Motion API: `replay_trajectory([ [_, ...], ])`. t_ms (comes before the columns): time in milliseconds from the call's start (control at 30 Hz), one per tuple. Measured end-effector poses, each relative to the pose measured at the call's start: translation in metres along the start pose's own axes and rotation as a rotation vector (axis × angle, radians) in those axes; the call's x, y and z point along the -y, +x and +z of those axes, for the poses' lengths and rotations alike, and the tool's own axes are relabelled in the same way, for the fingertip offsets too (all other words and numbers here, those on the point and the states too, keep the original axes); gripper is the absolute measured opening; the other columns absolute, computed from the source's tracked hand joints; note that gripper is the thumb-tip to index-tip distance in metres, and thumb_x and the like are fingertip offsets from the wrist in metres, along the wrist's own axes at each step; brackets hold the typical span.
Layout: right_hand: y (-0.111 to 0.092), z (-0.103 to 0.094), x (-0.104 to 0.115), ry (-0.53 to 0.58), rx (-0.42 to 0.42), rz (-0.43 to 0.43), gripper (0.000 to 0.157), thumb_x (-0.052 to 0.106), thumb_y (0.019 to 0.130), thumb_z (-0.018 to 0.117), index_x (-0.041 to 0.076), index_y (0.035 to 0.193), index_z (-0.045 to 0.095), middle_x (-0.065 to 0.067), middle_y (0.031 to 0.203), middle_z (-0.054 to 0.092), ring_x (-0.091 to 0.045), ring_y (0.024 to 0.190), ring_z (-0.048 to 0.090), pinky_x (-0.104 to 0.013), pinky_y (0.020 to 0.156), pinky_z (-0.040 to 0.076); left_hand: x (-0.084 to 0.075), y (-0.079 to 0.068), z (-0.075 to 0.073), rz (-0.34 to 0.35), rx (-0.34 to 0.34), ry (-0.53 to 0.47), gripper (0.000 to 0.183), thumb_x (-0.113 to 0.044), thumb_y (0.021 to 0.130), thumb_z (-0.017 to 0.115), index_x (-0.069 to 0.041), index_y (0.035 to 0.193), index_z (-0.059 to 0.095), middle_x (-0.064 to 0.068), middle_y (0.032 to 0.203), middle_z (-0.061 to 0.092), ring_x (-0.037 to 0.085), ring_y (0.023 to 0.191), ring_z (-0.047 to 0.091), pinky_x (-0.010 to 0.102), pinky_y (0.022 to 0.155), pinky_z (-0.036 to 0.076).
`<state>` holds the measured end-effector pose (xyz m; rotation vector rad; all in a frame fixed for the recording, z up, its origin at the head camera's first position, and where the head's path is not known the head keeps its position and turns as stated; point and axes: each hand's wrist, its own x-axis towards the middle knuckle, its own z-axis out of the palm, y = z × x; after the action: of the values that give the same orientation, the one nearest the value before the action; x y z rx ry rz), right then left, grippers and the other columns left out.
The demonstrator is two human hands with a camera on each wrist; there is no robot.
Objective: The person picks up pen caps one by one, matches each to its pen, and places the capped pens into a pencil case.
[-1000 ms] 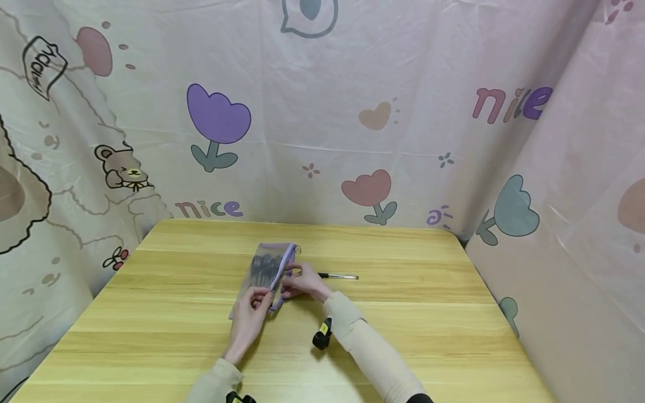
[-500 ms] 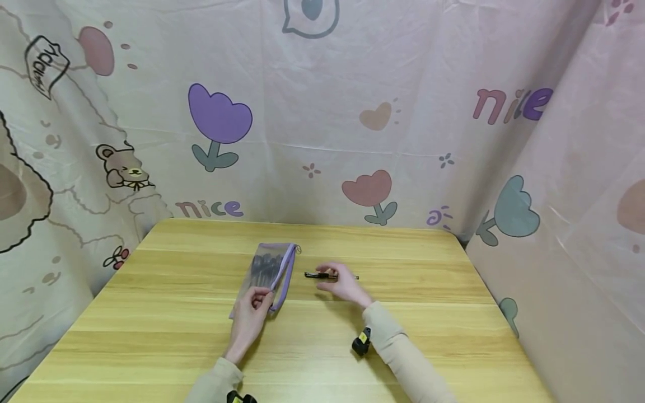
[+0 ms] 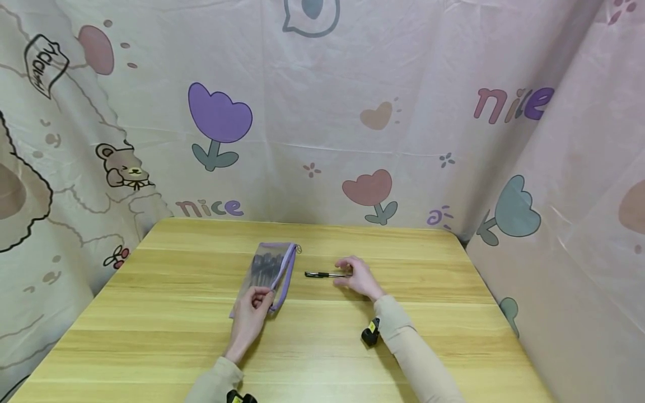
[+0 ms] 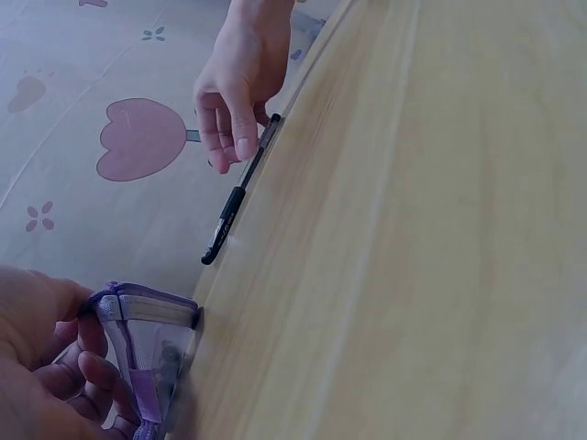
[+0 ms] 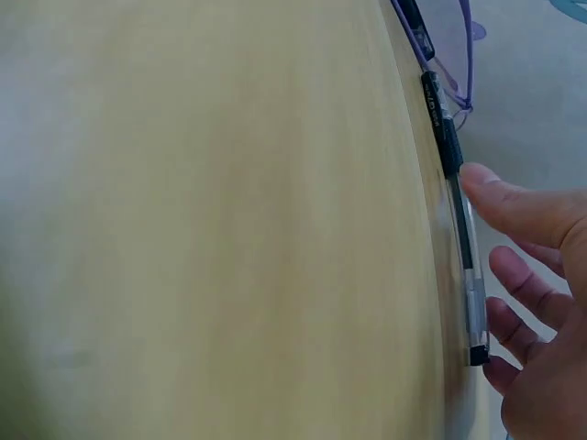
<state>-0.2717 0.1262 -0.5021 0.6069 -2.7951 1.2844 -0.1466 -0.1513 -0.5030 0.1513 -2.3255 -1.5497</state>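
Observation:
A see-through pencil case (image 3: 264,268) with purple edging and zip lies left of centre on the table, several dark-capped pens showing inside. My left hand (image 3: 251,308) pinches its near edge beside the zip; in the left wrist view the mouth of the case (image 4: 151,312) is lifted between thumb and fingers. To the right lies a gel pen (image 3: 322,275) with a black cap and clear barrel. My right hand (image 3: 359,277) is over the pen's tail end, thumb and fingers apart on either side. The right wrist view has the thumb beside the barrel of the pen (image 5: 463,229).
The wood-grain table (image 3: 151,336) ends at a printed curtain (image 3: 302,112) behind and at both sides. Black wrist cameras (image 3: 370,333) hang below the sleeves. A small ring pull (image 3: 299,249) sits at the far end of the zip.
My right hand has left the mouth of the case and moved right, along the pen to its tail end. The left hand has kept its pinch on the case.

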Motion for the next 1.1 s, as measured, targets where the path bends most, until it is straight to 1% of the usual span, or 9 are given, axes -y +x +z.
replay_trajectory([
  [167, 0.006, 0.004, 0.001, -0.029, -0.003, 0.061, 0.036, 0.016, 0.074, 0.089, 0.009, 0.106, 0.073, -0.005, 0.103, 0.068, -0.020, 0.099, 0.060, -0.041, 0.095, 0.049, 0.000, 0.000, 0.000, -0.009, -0.006, 0.003, 0.009, -0.005, 0.092, 0.068, 0.001, 0.100, 0.069, 0.012, 0.083, 0.071, -0.001, 0.066, 0.052, 0.016, 0.061, 0.045],
  [300, 0.010, 0.006, 0.001, -0.066, -0.016, 0.080, 0.029, 0.018, 0.075, 0.089, 0.011, 0.099, 0.074, -0.001, 0.096, 0.067, -0.015, 0.092, 0.058, -0.037, 0.090, 0.048, 0.000, 0.000, 0.001, -0.006, -0.010, 0.001, 0.010, -0.006, 0.092, 0.068, 0.001, 0.100, 0.069, 0.012, 0.082, 0.071, -0.001, 0.065, 0.052, 0.016, 0.061, 0.044],
  [433, 0.012, 0.007, 0.002, -0.075, -0.008, 0.090, 0.026, 0.018, 0.076, 0.088, 0.011, 0.097, 0.074, -0.001, 0.094, 0.066, -0.014, 0.089, 0.055, -0.035, 0.089, 0.047, -0.001, 0.000, 0.001, -0.012, -0.008, 0.001, 0.010, -0.005, 0.092, 0.068, 0.001, 0.100, 0.069, 0.012, 0.082, 0.070, 0.000, 0.065, 0.052, 0.016, 0.060, 0.044],
  [633, 0.012, 0.006, 0.003, -0.085, 0.000, 0.085, 0.023, 0.018, 0.077, 0.087, 0.011, 0.094, 0.073, -0.002, 0.093, 0.066, -0.014, 0.087, 0.055, -0.034, 0.087, 0.045, -0.001, -0.001, 0.000, -0.011, -0.004, 0.001, 0.010, -0.006, 0.093, 0.068, 0.001, 0.100, 0.069, 0.012, 0.083, 0.070, -0.001, 0.066, 0.052, 0.016, 0.061, 0.044],
  [867, 0.013, 0.006, 0.003, -0.116, 0.013, 0.072, 0.014, 0.019, 0.079, 0.086, 0.013, 0.086, 0.074, 0.001, 0.087, 0.066, -0.011, 0.083, 0.053, -0.031, 0.084, 0.042, -0.001, -0.001, -0.001, -0.013, -0.008, 0.005, 0.010, -0.006, 0.093, 0.068, 0.001, 0.100, 0.069, 0.012, 0.084, 0.071, 0.000, 0.066, 0.052, 0.016, 0.061, 0.044],
  [967, 0.013, 0.006, 0.003, -0.130, 0.020, 0.063, 0.011, 0.018, 0.080, 0.084, 0.015, 0.084, 0.074, 0.002, 0.085, 0.066, -0.010, 0.083, 0.053, -0.033, 0.087, 0.040, -0.002, -0.001, -0.001, -0.008, -0.008, 0.005, 0.010, -0.006, 0.093, 0.068, 0.002, 0.100, 0.069, 0.012, 0.084, 0.071, -0.001, 0.067, 0.052, 0.016, 0.061, 0.045],
  [1100, 0.014, 0.007, 0.003, -0.143, 0.031, 0.051, 0.009, 0.018, 0.082, 0.082, 0.015, 0.083, 0.074, 0.003, 0.083, 0.066, -0.010, 0.084, 0.053, -0.039, 0.093, 0.036, -0.002, -0.002, -0.001, -0.013, -0.006, 0.006, 0.010, -0.007, 0.093, 0.068, 0.001, 0.100, 0.069, 0.012, 0.085, 0.071, -0.001, 0.067, 0.052, 0.016, 0.062, 0.045],
])
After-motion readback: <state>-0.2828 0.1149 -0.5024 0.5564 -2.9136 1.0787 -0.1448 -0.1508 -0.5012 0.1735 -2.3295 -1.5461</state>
